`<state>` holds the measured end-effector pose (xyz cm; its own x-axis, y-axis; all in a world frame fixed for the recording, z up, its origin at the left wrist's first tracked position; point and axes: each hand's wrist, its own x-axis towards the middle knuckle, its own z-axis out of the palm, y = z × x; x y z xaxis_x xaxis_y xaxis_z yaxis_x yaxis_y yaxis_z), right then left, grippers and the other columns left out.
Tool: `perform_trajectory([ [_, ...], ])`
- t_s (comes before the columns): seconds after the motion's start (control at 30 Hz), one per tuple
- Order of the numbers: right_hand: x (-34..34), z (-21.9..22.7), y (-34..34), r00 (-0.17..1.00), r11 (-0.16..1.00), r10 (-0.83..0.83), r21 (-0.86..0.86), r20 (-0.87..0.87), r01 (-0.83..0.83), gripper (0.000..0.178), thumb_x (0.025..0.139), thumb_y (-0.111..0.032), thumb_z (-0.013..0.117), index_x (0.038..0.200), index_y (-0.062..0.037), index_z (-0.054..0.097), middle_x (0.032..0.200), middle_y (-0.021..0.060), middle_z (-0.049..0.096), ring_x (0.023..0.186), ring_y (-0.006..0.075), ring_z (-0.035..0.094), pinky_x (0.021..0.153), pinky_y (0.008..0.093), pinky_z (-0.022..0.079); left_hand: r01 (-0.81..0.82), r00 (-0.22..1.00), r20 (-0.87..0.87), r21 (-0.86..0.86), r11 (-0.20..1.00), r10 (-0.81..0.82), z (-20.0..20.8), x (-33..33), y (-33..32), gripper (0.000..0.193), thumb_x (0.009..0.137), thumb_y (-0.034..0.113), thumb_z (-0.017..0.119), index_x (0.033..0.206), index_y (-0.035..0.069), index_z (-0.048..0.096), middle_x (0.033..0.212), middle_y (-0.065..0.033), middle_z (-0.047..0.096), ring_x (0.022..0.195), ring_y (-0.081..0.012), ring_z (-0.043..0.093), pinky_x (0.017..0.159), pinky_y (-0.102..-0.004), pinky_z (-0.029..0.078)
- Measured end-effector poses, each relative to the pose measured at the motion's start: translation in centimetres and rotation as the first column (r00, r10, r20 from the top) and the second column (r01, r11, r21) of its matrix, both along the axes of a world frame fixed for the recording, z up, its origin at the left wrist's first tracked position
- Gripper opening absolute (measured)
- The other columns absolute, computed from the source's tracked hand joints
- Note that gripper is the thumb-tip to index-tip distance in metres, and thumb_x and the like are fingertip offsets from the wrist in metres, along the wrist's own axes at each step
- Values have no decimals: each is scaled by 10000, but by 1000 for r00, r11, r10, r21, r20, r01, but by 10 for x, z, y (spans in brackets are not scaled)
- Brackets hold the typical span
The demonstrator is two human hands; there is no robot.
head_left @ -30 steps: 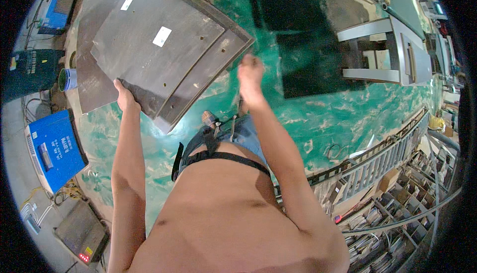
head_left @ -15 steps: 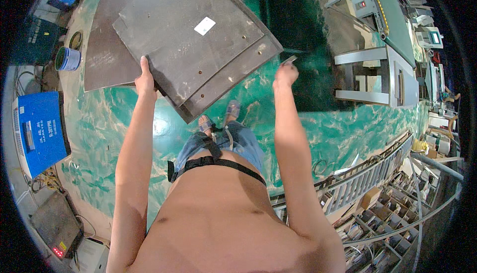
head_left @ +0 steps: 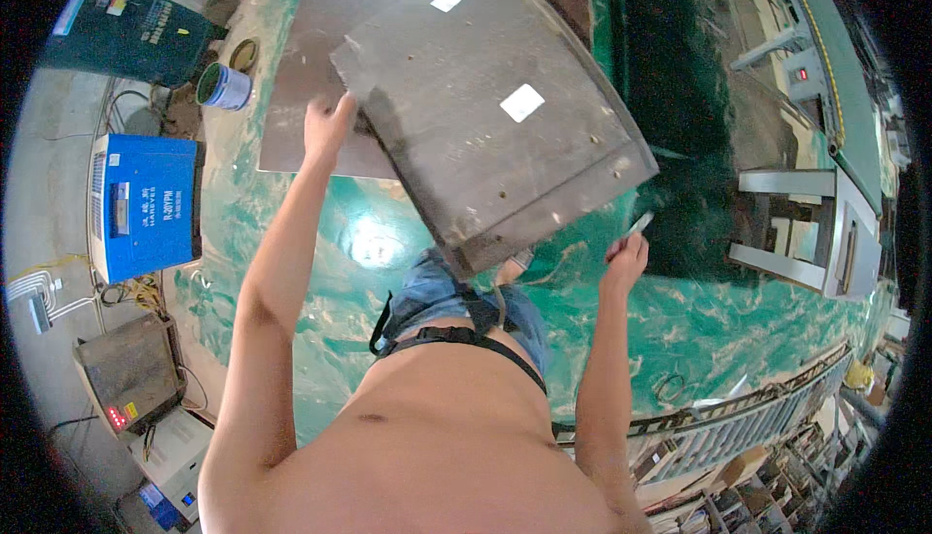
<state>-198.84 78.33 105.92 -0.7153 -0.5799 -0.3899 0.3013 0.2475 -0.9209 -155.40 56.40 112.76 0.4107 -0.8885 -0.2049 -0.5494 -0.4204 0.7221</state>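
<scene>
Right fingers (head_left: 637, 244) hold slim pale object (head_left: 643, 222); left hand (head_left: 327, 130) beside grey panel (head_left: 466, 116).

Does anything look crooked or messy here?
Yes. The top board isn't lined up with the lower board, which sticks out along the near edge. The green floor looks messy too, blotched with pale patches, maybe dust.

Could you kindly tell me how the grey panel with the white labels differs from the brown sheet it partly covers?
The grey panel carries two white labels; the visible part of the brown sheet shows none. The grey panel's edges slant across the view, while the brown sheet's near edge runs roughly level from left to right. Both are flat and dark.
</scene>
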Motion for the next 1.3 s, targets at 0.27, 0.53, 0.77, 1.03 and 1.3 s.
perform_trajectory([
  [0.27, 97, 62, -2, 989, 992, 99, 66, 106, -107, 295, 920, -258, 414, 1084, -22, 480, 1209, 80, 457, 1084, 210, 429, 931, 402, 329, 572, 786, 210, 114, 813, -582, -19, 30, -181, 910, 626, 629, 639, 1198, -50, 438, 1206, -248, 460, 1123, -314, 460, 921, -376, 374],
  [0.53, 81, 34, -21, 978, 976, -175, -115, 113, 187, 374, 869, -185, 505, 1177, 24, 464, 1183, 88, 495, 1057, 204, 462, 914, 333, 353, 715, 672, 67, 198, 671, -737, -21, -3, -159, 917, 595, 661, 639, 1118, -79, 493, 1054, -235, 561, 1017, -307, 540, 856, -381, 426],
  [0.77, 50, 67, -92, 966, 993, 38, -120, 254, -8, 266, 897, -227, 459, 1025, -12, 549, 1047, 68, 538, 999, 191, 462, 866, 359, 364, 570, 793, 87, 242, 785, -603, -6, 33, -75, 803, 674, 569, 639, 1131, -72, 483, 1051, -208, 568, 994, -291, 542, 854, -349, 401],
  [1.03, 5, 61, -96, 989, 976, 136, -165, -62, -145, 264, 894, -263, 474, 990, -28, 542, 948, 69, 576, 948, 191, 533, 880, 389, 398, 294, 935, 149, 178, 939, -321, -22, 55, 12, 877, 680, 590, 627, 1177, -102, 419, 1159, -220, 490, 1071, -302, 482, 887, -357, 380],
  [1.3, 62, -1, 33, 948, 953, -276, -79, 158, 291, 199, 876, -209, 499, 804, -30, 546, 656, 20, 498, 562, 111, 464, 525, 251, 398, 296, 954, -109, 205, 933, -279, -33, 72, 26, 768, 736, 544, 610, 1118, -109, 478, 1057, -133, 542, 935, -213, 517, 811, -331, 415],
])
